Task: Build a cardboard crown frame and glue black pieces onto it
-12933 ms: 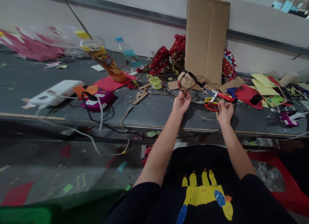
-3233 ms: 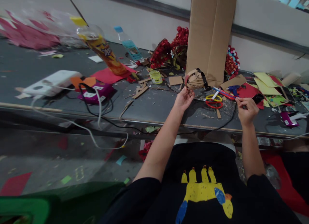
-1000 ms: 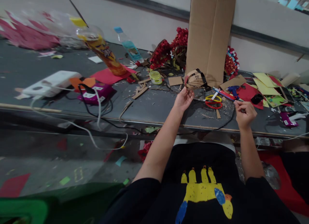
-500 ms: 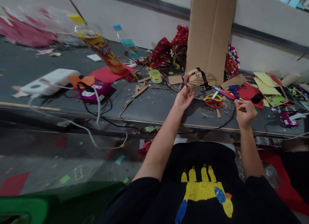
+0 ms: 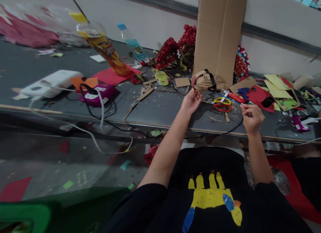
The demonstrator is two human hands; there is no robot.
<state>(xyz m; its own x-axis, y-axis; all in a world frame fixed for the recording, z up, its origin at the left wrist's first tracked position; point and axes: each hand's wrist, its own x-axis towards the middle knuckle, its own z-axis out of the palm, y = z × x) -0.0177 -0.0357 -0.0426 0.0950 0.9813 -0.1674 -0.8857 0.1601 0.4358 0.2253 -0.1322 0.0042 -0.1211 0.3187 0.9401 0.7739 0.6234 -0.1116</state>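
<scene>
My left hand (image 5: 190,101) is raised over the dark worktable (image 5: 163,109) and grips a curved cardboard piece with black strips and the number 20 (image 5: 203,81). My right hand (image 5: 251,116) is closed to the right, its fingers pinched on something small I cannot make out, near the black cable (image 5: 233,127). Yellow and red scissors (image 5: 221,104) lie between the two hands.
A tall cardboard sheet (image 5: 218,35) leans on the wall behind red paper flowers (image 5: 175,50). A chips can (image 5: 107,52), plastic bottle (image 5: 132,45), white power strip (image 5: 47,83), purple box (image 5: 99,94), glue gun (image 5: 242,92) and coloured papers (image 5: 276,87) litter the table. A red stool (image 5: 298,189) stands at right.
Over the last second my right hand has drifted slightly left, toward the scissors. My left hand keeps the cardboard piece in the same place.
</scene>
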